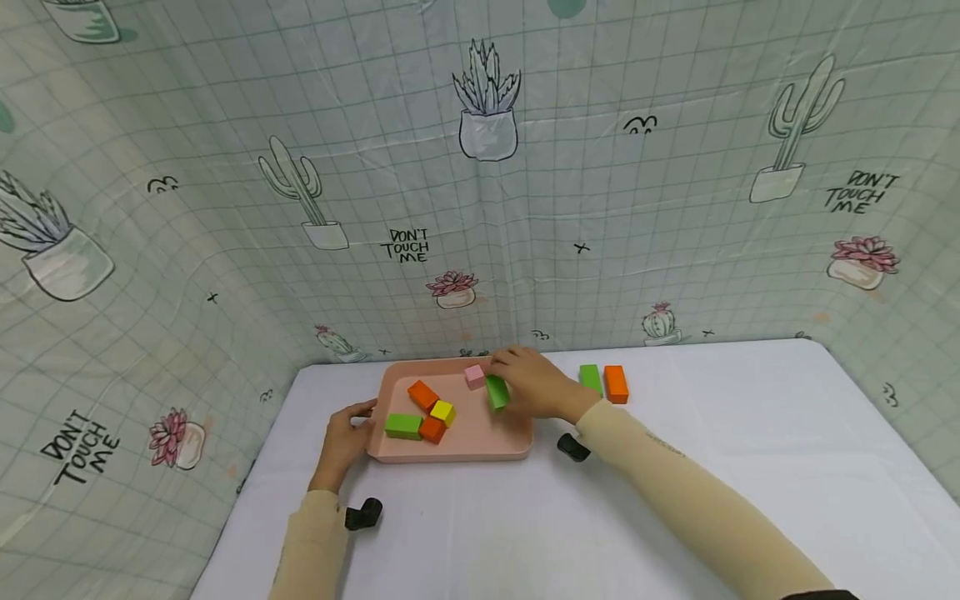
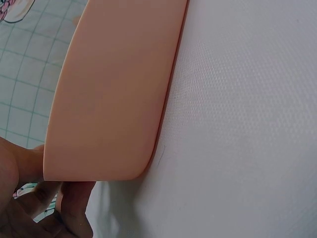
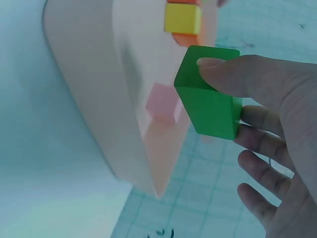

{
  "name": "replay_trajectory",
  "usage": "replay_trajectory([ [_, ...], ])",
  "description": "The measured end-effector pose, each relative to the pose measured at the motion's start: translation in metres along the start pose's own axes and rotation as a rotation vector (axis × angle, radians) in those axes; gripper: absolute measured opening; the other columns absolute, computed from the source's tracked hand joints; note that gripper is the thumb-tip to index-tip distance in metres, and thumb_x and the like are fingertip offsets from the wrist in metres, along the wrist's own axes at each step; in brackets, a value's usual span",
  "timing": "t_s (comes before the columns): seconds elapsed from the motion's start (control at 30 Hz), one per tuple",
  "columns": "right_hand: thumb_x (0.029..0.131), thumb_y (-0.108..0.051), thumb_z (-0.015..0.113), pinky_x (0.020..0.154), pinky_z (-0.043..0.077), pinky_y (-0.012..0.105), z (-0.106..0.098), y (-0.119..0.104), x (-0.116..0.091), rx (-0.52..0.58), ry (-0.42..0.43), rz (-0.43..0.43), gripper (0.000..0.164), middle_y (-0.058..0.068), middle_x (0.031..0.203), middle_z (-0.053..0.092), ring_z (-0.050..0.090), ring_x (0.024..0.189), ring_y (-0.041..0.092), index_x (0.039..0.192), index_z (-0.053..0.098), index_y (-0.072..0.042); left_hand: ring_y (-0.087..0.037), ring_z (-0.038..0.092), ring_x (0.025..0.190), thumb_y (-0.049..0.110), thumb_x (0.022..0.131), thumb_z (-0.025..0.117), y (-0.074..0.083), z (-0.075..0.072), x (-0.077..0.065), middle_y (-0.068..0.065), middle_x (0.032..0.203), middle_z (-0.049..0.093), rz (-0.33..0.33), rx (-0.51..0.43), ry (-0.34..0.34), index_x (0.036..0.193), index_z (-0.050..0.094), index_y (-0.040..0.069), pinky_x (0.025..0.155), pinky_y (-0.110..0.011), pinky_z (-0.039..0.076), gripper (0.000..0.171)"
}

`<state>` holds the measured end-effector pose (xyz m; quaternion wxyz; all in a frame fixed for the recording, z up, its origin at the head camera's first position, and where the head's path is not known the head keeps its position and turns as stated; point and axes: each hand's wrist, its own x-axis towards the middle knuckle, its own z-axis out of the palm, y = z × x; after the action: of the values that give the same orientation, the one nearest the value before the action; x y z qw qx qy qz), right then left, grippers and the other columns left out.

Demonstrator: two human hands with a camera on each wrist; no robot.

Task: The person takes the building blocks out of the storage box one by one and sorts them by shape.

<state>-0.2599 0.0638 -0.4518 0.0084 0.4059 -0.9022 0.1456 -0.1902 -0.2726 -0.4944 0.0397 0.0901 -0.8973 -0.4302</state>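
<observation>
A pink tray (image 1: 480, 437) lies on the white table. At its left end my left hand (image 1: 347, 439) grips the edge; in the left wrist view, thumb and fingers bend about the tray's corner (image 2: 109, 99). Over the tray's right side my right hand (image 1: 538, 385) pinches a green block (image 1: 497, 392), thumb on one face and fingers behind (image 3: 210, 116). Close to that block sits a small pink block (image 1: 475, 377). Farther left in the tray lie an orange block (image 1: 423, 396), a yellow block (image 1: 443, 413), a red-orange block (image 1: 432, 430) and another green block (image 1: 403, 427).
Right of the tray, beyond my right wrist, a green block (image 1: 590, 378) and an orange block (image 1: 616, 384) lie side by side on the table (image 1: 712, 433). A patterned cloth (image 1: 555, 192) hangs behind and at the left. Black wrist-camera parts (image 1: 364, 514) stick out by my wrists.
</observation>
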Motion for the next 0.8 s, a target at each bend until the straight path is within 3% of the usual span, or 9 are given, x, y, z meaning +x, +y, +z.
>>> replay_trajectory([
  [0.4,0.078,-0.018,0.094,0.105,0.049,0.052,-0.016,0.027,-0.061,0.021,0.181,0.077,0.061,0.011,0.129,0.065,0.057,0.122,0.034,0.132,0.07,-0.004,-0.033,0.062,0.098,-0.004,0.1,0.055,0.0,-0.003,0.0,-0.033,0.125,0.065,0.015,0.006,-0.011,0.138,0.063,-0.011,0.074,-0.028,0.049,0.04],
  [0.8,0.078,-0.01,0.093,0.104,0.046,0.061,-0.026,0.065,-0.141,0.029,0.275,0.207,0.064,0.018,0.134,0.064,0.054,0.124,0.04,0.136,0.067,-0.001,-0.027,0.059,0.093,-0.002,0.102,0.053,0.001,-0.002,-0.001,-0.033,0.129,0.063,-0.025,-0.021,-0.028,0.141,0.062,-0.009,0.07,-0.025,0.047,0.041],
])
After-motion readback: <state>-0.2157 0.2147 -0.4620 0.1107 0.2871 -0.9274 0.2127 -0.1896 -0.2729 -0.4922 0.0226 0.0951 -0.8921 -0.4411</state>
